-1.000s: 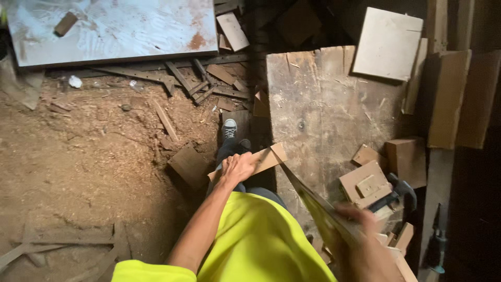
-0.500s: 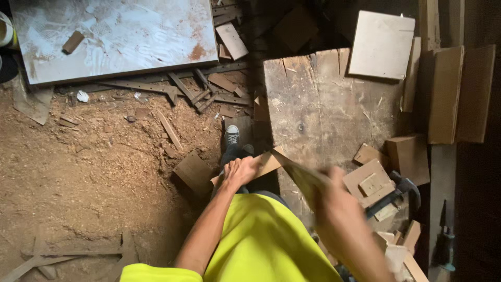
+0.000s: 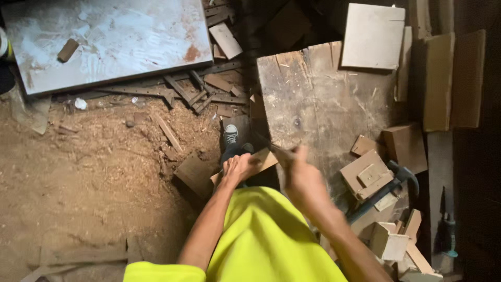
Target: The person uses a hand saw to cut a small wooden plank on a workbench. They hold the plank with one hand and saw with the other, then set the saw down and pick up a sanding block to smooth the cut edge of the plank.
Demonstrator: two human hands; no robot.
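My left hand (image 3: 239, 168) presses down on a small light wooden piece (image 3: 266, 158) at the near left edge of a worn wooden workbench (image 3: 323, 104). My right hand (image 3: 302, 180) is closed around the handle of a hand saw. It sits just right of the wooden piece, almost touching it. Only a thin dark strip of the saw blade (image 3: 274, 148) shows beyond my fingers, crossing the wood. Both forearms reach forward over my bright yellow shirt.
A blue-handled hammer (image 3: 389, 188) and several wood blocks (image 3: 368, 175) lie on the bench's right side, with a pale square board (image 3: 373, 35) at its far end. My shoe (image 3: 230, 134) stands on sawdust-covered ground among scrap slats (image 3: 180, 94). A big grey panel (image 3: 109, 39) lies far left.
My right hand has pushed forward and left from the lower right up to the wooden piece, driving the saw blade through it. My left hand has stayed on the wood.
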